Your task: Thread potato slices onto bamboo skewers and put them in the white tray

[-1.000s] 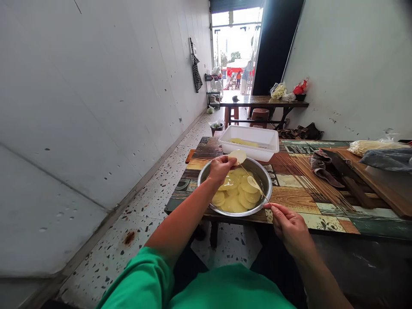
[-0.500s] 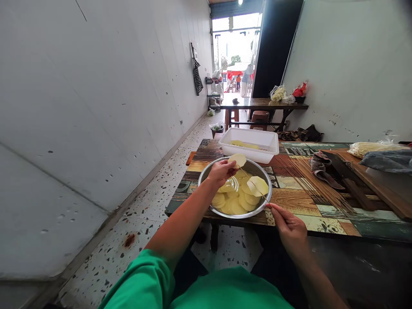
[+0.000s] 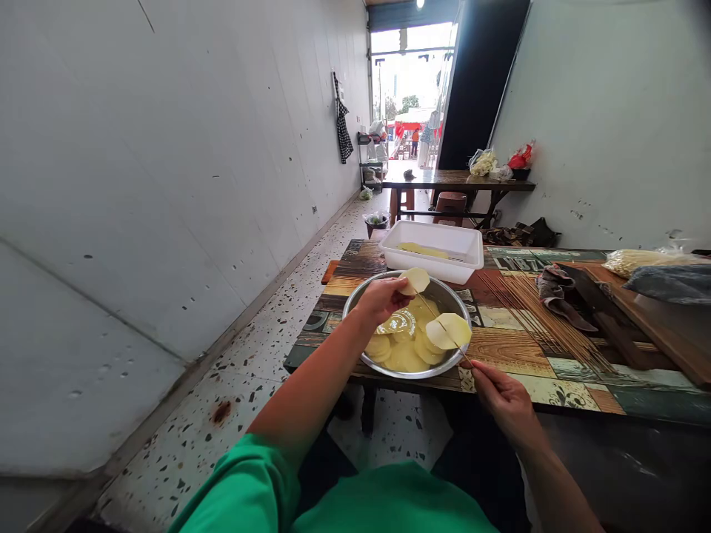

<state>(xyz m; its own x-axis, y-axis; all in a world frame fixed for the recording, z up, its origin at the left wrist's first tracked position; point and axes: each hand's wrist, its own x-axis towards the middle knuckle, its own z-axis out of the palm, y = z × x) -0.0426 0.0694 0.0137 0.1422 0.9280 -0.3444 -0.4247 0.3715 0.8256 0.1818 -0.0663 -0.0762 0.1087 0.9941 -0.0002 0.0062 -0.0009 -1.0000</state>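
Observation:
Between the fingers of my left hand [image 3: 383,297] is a thin, pale yellow potato slice [image 3: 415,281], held over a metal bowl [image 3: 352,292]. My right hand [image 3: 505,400] pinches the lower end of a thin wooden skewer [image 3: 465,360] beyond the bowl's near right rim. Threaded on that skewer is another potato slice [image 3: 449,331], and the stick's far end reaches the slice in my left hand. Whether the tip has gone through that slice I cannot tell. In the bowl, several potato slices [image 3: 408,357] lie in liquid.
Behind the bowl stands a white plastic tub [image 3: 472,259] with pale slices inside. To the right lie loose skewers [image 3: 547,318], a crumpled glove or cloth [image 3: 558,292], a cleaver [image 3: 611,318] and a wooden board [image 3: 661,326]. Bagged food [image 3: 644,260] sits at the far right.
The slice on the skewer has turned to show a broader face and shifted slightly right. My right hand has moved a little down and right. My left hand keeps its slice.

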